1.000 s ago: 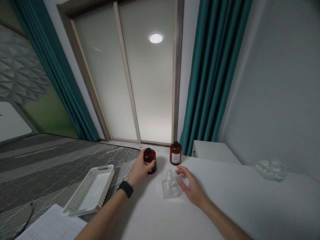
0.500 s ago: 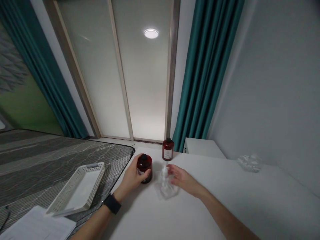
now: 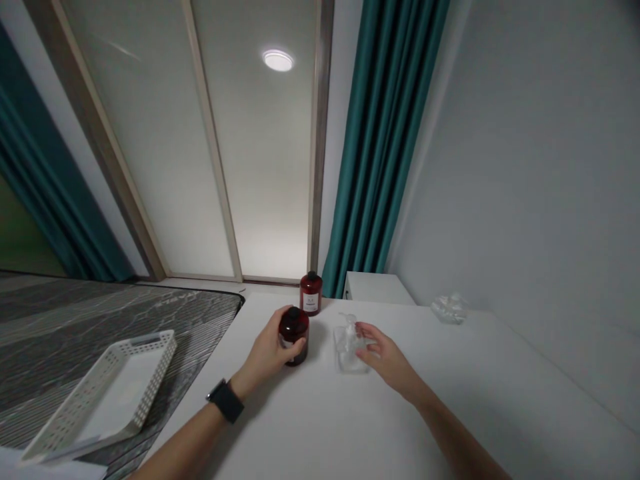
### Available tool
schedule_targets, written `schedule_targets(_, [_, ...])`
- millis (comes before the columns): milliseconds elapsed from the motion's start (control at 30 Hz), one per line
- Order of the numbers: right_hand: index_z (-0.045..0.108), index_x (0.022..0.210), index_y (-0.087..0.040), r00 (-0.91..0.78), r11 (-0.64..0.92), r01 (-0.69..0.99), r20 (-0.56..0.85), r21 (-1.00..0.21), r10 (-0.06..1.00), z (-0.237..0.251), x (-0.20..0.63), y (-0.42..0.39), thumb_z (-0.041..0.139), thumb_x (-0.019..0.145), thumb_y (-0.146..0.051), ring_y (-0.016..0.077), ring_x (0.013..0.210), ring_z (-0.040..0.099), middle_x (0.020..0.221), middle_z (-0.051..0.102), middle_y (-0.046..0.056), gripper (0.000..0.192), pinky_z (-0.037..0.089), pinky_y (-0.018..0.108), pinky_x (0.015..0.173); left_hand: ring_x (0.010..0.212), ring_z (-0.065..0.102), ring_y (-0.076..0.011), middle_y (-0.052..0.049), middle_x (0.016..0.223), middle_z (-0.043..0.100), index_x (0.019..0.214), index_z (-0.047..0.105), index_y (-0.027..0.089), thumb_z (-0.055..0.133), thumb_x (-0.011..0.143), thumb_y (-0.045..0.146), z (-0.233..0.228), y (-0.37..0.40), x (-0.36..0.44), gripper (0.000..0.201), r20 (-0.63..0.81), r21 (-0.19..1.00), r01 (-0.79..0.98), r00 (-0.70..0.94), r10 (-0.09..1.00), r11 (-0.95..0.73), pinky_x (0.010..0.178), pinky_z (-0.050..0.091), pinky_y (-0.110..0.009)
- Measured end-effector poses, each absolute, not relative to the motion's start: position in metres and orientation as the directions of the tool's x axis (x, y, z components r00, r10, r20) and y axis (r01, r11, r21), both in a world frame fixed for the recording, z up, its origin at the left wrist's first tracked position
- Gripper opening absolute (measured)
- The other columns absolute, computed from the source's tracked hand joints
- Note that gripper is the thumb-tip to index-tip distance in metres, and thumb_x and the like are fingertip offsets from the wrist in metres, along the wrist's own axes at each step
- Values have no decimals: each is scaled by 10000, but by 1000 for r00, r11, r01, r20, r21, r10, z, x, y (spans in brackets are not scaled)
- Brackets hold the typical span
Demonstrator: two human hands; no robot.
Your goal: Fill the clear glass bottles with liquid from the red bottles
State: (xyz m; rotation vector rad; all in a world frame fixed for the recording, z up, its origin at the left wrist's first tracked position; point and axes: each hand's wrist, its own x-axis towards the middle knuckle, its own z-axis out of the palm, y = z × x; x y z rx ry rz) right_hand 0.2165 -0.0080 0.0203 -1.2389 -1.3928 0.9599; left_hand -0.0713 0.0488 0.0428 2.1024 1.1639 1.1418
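Note:
My left hand (image 3: 273, 343) is wrapped round a dark red bottle (image 3: 295, 333) with a black cap, which stands upright on the white table (image 3: 310, 420). Part of its pale label shows between the fingers. To the right of it, my right hand (image 3: 387, 357) has its curved fingers at the right edge of a clear, crinkled plastic bag (image 3: 349, 343). The bag rests low over the tabletop; what it holds, if anything, is too unclear to name. Behind the held bottle stands a second red bottle (image 3: 311, 293) with a black cap and a white label.
Crumpled clear plastic (image 3: 449, 309) lies by the wall at the table's back right. Left of the table, a white perforated basket (image 3: 107, 393) sits on a grey striped surface (image 3: 200, 320), beside paper (image 3: 55, 467). A white cabinet (image 3: 380, 288) stands beyond the table.
The view has turned to the right. My right hand and the clear bag have shifted right across the table, away from the rear bottle. The bottle in my left hand has also shifted slightly right.

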Motion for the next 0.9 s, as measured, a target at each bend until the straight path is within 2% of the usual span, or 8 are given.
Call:
schedule_targets(167, [555, 1322, -234, 136, 163, 246, 201, -955, 970, 0, 224, -7, 721, 757, -380, 282, 1138, 631, 1352, 613, 132, 607, 526, 457, 944, 1207, 600, -290, -125, 1321, 595, 1355, 422, 186, 678, 785, 256, 46, 47, -56, 628, 455, 718, 404, 345, 821, -568, 1074, 459, -455])
schedule_targets(367, [589, 1291, -242, 126, 150, 292, 193, -945, 973, -11, 227, -9, 705, 782, -374, 271, 1093, 659, 1375, 608, 112, 538, 519, 460, 978, 1228, 579, -311, -157, 1337, 573, 1379, 372, 162, 662, 779, 260, 39, 41, -56, 674, 451, 750, 372, 317, 834, -547, 1085, 437, -493])
schedule_targets(500, [565, 1325, -253, 86, 160, 291, 192, -943, 978, -12, 227, -12, 704, 790, -387, 283, 1203, 617, 1423, 568, 112, 568, 512, 448, 1004, 1224, 576, -312, -160, 1326, 576, 1381, 347, 162, 679, 782, 269, 31, 32, -57, 694, 413, 804, 336, 277, 868, -490, 1088, 422, -507])
schedule_targets(600, [482, 1409, -243, 18, 212, 318, 229, -924, 973, -12, 229, -16, 681, 818, -394, 294, 1317, 532, 1489, 493, 141, 642, 496, 456, 1037, 1210, 583, -297, -140, 1295, 596, 1343, 393, 171, 695, 788, 294, 31, 27, -55, 644, 365, 853, 281, 280, 888, -440, 1085, 427, -488])
schedule_targets(700, [433, 1443, -235, 23, 333, 403, 373, -852, 928, -6, 231, -19, 566, 913, -394, 288, 1321, 515, 1458, 498, 154, 569, 513, 473, 1015, 1175, 605, -286, -123, 1246, 627, 1297, 449, 169, 692, 792, 314, 34, 23, -52, 579, 334, 888, 215, 304, 892, -406, 1057, 456, -464])
schedule_targets(767, [494, 1379, -226, 106, 406, 523, 529, -750, 842, 1, 231, -22, 529, 942, -349, 282, 1201, 578, 1320, 571, 147, 456, 532, 481, 960, 1162, 612, -282, -121, 1233, 633, 1294, 457, 165, 681, 798, 311, 36, 22, -52, 563, 348, 888, 197, 305, 886, -416, 1042, 468, -457])
schedule_targets(833, [573, 1262, -220, 155, 448, 645, 680, -619, 716, 11, 226, -27, 517, 947, -279, 268, 1029, 619, 1124, 622, 118, 324, 536, 477, 895, 1145, 615, -283, -124, 1227, 627, 1285, 468, 167, 673, 795, 301, 35, 20, -53, 547, 414, 846, 207, 327, 850, -492, 1014, 487, -452])
schedule_targets(900, [607, 1176, -225, 100, 507, 707, 779, -494, 620, 22, 216, -34, 514, 940, -209, 258, 933, 618, 990, 632, 91, 255, 533, 454, 846, 1133, 610, -300, -130, 1228, 616, 1277, 482, 176, 696, 757, 296, 33, 17, -54, 575, 516, 739, 246, 392, 761, -628, 987, 499, -462])
